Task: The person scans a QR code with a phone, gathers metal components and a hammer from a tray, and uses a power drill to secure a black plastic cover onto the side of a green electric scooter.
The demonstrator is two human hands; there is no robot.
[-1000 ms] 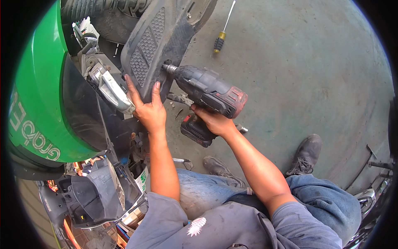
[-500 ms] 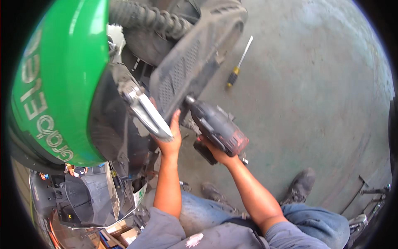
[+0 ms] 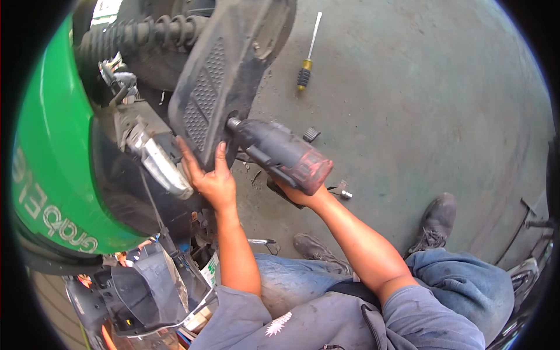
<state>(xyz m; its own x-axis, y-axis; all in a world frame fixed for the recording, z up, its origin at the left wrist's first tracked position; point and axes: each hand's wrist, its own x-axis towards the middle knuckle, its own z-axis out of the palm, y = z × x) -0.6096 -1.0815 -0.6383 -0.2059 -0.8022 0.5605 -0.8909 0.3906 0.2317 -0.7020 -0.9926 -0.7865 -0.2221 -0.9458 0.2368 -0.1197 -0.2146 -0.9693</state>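
My right hand grips a dark cordless impact driver with a red rear end. Its tip presses against the edge of a black plastic footboard panel of a scooter. My left hand lies flat against the lower part of that panel, fingers spread, steadying it. The scooter's green body panel fills the left side, with a ribbed black hose above.
A yellow-and-black screwdriver lies on the concrete floor beyond the panel. Small loose parts sit on the floor near the driver. My shoes and bent knees are at the lower right. Detached dark fairings lie lower left.
The view has shifted; the driver stays pressed to the panel. My left hand has slid lower on the panel, now flat with fingers spread.
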